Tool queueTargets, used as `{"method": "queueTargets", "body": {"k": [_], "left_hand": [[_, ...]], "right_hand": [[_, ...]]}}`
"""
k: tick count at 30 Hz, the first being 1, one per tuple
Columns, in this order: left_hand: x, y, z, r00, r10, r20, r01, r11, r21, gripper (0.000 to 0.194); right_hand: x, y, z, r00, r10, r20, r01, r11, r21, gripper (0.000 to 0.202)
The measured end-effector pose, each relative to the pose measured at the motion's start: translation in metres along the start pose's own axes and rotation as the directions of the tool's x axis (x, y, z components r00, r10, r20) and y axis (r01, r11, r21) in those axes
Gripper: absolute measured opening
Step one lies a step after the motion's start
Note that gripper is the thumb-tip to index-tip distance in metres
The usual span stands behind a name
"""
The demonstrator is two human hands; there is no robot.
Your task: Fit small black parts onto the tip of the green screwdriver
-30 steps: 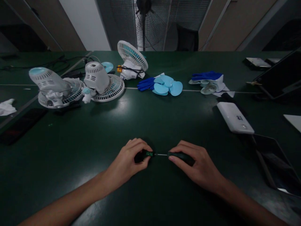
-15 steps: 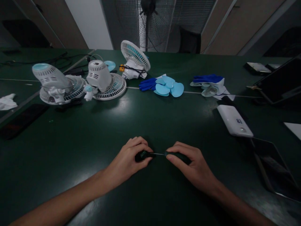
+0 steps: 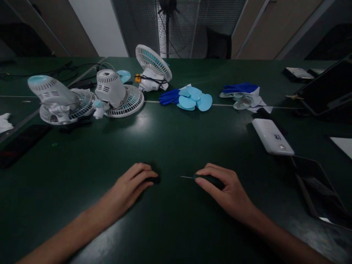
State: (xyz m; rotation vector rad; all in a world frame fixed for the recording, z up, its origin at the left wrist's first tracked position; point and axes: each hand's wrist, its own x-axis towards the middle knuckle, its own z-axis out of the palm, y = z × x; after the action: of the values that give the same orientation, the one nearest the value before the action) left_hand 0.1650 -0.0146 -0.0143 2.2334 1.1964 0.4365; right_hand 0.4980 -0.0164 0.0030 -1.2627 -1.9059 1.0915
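Note:
My right hand [image 3: 224,189] is wrapped round the dark handle of a screwdriver [image 3: 211,180]. Its thin metal shaft points left, low over the green tabletop. To the left, my left hand [image 3: 134,183] is closed on a small dark piece [image 3: 154,179] that pokes out between fingertips and thumb; most of it is hidden, so its kind cannot be made out. A gap separates this piece from the screwdriver's tip.
Fan bodies with grilles [image 3: 110,90] lie at the far left, near another small fan [image 3: 152,69]. Light-blue fan blades [image 3: 195,98] rest on a blue glove; more gloves [image 3: 244,96] lie right. A white power bank [image 3: 272,136] and dark phone [image 3: 320,189] are at right.
My left hand has moved left with the dark piece, away from the screwdriver's shaft, whose tip now shows bare. My right hand stays nearly in place. The view has shifted slightly.

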Motion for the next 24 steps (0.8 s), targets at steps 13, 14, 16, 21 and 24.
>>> {"method": "queueTargets", "body": {"k": [13, 14, 16, 21, 24], "left_hand": [[-0.037, -0.099, -0.114, 0.811, -0.438, -0.389, 0.543, 0.811, 0.218, 0.05], [-0.038, -0.1, -0.114, 0.806, -0.444, -0.391, 0.547, 0.812, 0.205, 0.05], [-0.038, -0.098, -0.113, 0.806, -0.443, -0.393, 0.544, 0.816, 0.196, 0.05], [-0.045, -0.08, -0.112, 0.82, -0.275, -0.501, 0.471, 0.823, 0.319, 0.045], [-0.05, -0.073, -0.109, 0.924, -0.287, -0.253, 0.346, 0.908, 0.238, 0.042]], "right_hand": [[0.0, -0.001, 0.003, 1.0, -0.006, 0.003, 0.006, 0.999, -0.037, 0.015], [0.0, -0.001, 0.002, 1.0, -0.005, 0.006, 0.005, 0.999, -0.032, 0.015], [0.0, -0.001, 0.002, 1.0, 0.001, 0.009, -0.001, 1.0, -0.028, 0.015], [0.002, 0.0, 0.003, 1.0, -0.008, 0.004, 0.008, 1.0, -0.024, 0.013], [0.002, 0.001, 0.003, 1.0, -0.007, 0.017, 0.008, 1.0, -0.024, 0.014]]}}
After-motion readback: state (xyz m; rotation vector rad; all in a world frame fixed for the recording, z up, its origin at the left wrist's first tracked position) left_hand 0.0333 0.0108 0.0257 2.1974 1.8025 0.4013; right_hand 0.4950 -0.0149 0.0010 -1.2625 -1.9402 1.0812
